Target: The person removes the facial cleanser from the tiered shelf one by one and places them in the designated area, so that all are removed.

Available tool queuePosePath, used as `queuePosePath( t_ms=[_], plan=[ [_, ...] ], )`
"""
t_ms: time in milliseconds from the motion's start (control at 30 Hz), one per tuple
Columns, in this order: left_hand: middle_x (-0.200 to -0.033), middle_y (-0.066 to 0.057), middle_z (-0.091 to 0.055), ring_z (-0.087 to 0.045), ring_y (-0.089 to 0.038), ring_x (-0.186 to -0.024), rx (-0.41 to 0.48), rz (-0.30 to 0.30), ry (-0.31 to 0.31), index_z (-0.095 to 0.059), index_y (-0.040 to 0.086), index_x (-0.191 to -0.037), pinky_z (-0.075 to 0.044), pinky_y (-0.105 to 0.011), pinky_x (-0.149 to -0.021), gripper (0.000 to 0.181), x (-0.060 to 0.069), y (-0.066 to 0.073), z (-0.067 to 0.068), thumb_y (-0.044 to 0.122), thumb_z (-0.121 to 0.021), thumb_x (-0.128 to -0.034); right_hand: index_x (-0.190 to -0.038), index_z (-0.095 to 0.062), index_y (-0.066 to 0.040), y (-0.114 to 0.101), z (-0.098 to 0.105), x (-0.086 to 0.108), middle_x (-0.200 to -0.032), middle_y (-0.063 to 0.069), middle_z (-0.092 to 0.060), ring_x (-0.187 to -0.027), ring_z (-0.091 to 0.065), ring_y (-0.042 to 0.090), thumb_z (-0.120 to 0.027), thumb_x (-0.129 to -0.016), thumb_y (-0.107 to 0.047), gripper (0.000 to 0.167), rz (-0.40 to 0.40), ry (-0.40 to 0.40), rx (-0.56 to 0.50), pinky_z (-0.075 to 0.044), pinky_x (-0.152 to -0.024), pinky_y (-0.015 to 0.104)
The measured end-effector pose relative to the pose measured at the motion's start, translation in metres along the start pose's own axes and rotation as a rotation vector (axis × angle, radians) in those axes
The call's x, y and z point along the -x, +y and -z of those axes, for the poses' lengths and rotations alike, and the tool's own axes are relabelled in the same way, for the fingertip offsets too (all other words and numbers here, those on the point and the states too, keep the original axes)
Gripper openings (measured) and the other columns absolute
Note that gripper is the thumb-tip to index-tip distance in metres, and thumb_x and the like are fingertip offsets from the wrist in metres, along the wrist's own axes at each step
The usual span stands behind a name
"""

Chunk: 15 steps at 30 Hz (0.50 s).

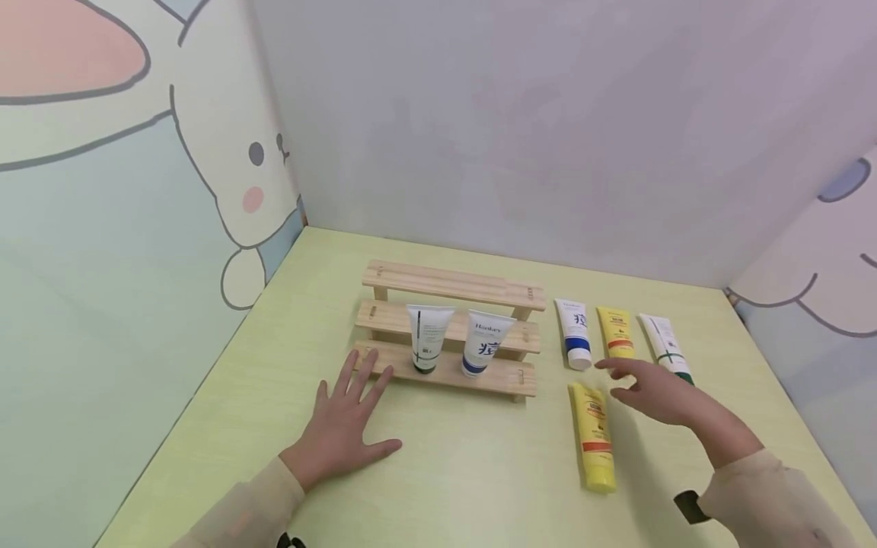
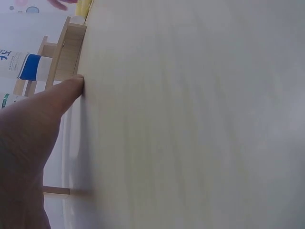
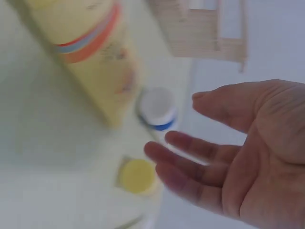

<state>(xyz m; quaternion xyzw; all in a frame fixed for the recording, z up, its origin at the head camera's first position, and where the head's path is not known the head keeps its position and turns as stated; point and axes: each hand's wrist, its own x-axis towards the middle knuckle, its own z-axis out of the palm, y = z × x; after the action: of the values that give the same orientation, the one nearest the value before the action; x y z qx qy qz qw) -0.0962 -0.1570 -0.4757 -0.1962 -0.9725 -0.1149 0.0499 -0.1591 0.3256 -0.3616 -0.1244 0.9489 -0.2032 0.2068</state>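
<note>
A three-tier wooden rack (image 1: 452,283) stands on the table. On its lowest step are a white tube with a dark green cap (image 1: 428,335) and a white tube with a blue band (image 1: 485,342), both upright. My left hand (image 1: 342,430) lies spread on the table, fingertips at the rack's left front corner. To the right, my right hand (image 1: 651,388) hovers with fingers loosely bent, holding nothing. Nearest it are a yellow tube (image 1: 593,434) lying in front, a blue-and-white tube (image 1: 574,327), another yellow tube (image 1: 616,327) and a white-and-green tube (image 1: 664,342), partly hidden by the hand.
A grey wall (image 1: 507,137) closes off the back of the pale yellow-green table (image 1: 438,472). Side panels with cartoon drawings, a left panel (image 1: 103,304) and a right panel (image 1: 822,259), border the table.
</note>
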Motion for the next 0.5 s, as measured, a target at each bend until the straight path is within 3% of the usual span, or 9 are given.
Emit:
queuePosePath(
  t_ms=[100,267,367,433,500],
  plan=[
    [-0.176,-0.013,-0.013,-0.013,-0.045,-0.161,-0.001,-0.001,0.006,-0.028,0.020,-0.167,-0.037,-0.084,-0.101,0.109,0.000,0.000,-0.001,0.074,-0.071,-0.0832,-0.149,-0.054,-0.007,-0.015,0.007,0.010,-0.134,0.023,-0.066,-0.106,-0.071,0.025,-0.068,-0.101,-0.012,0.050,0.112,0.174,0.009,-0.060,-0.081,0.029],
    [-0.176,-0.013,-0.014,-0.013,-0.045,-0.160,-0.006,-0.003,0.010,-0.028,0.019,-0.167,-0.037,-0.084,-0.101,0.108,0.000,-0.001,-0.001,0.073,-0.071,-0.0834,-0.152,-0.052,-0.009,-0.042,-0.004,0.014,-0.139,0.004,-0.064,-0.120,-0.062,0.000,-0.070,-0.096,0.004,0.060,0.418,0.488,-0.146,-0.046,-0.098,0.006],
    [-0.176,-0.013,-0.014,-0.013,-0.045,-0.160,-0.002,-0.003,0.008,-0.029,0.019,-0.167,-0.037,-0.084,-0.101,0.108,0.000,0.000,-0.001,0.072,-0.071,-0.0834,-0.152,-0.050,-0.004,-0.056,-0.020,0.008,-0.144,-0.010,-0.060,-0.128,-0.058,-0.004,-0.068,-0.091,0.015,0.067,0.568,0.556,-0.256,-0.043,-0.107,0.008],
    [-0.176,-0.013,-0.013,-0.013,-0.045,-0.160,0.002,-0.002,0.005,-0.028,0.019,-0.167,-0.037,-0.085,-0.101,0.108,0.000,0.000,0.000,0.072,-0.071,-0.0835,-0.154,-0.046,-0.004,-0.066,-0.030,0.002,-0.147,-0.019,-0.056,-0.132,-0.056,-0.003,-0.068,-0.089,0.018,0.072,0.618,0.560,-0.301,-0.042,-0.109,0.010],
    [-0.176,-0.013,-0.013,-0.012,-0.045,-0.161,0.009,0.000,0.003,-0.028,0.019,-0.167,-0.036,-0.085,-0.101,0.108,0.000,0.001,0.001,0.072,-0.072,-0.0835,-0.155,-0.045,-0.004,-0.075,-0.039,-0.008,-0.147,-0.020,-0.055,-0.134,-0.056,-0.001,-0.068,-0.088,0.019,0.074,0.648,0.564,-0.333,-0.043,-0.110,0.013]
  ],
)
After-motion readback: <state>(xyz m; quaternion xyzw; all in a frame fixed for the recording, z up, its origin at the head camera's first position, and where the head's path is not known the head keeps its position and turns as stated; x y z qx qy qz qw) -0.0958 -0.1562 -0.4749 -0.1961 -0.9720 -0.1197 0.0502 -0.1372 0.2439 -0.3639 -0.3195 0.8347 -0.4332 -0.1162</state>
